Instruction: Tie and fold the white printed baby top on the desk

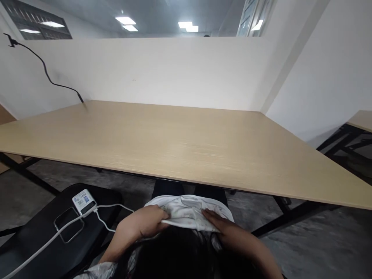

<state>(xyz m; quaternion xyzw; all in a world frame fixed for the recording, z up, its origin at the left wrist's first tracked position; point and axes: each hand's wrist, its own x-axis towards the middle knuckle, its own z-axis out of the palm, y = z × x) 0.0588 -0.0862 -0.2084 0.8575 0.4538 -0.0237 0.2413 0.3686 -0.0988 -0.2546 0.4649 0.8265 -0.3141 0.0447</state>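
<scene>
A white cloth (186, 211) with faint small marks lies bunched over my lap, in front of the table edge. My left hand (151, 219) is closed at the cloth's left side, its fingers curled around the near edge. On the right side of the cloth rests my right hand (216, 221), with its fingers stretched out and pressed flat against the fabric. Dark hair hangs in front of the near part of the cloth and hides some of it. My dark trousers (168, 188) show beyond the cloth, under the table.
A long wooden table (174, 135) spans the view before me. To my left, a black chair (95, 232) holds a white power bank (84, 201), a phone (69, 224) and a white cable (46, 245). A black flexible stand (46, 69) rises at the table's back left.
</scene>
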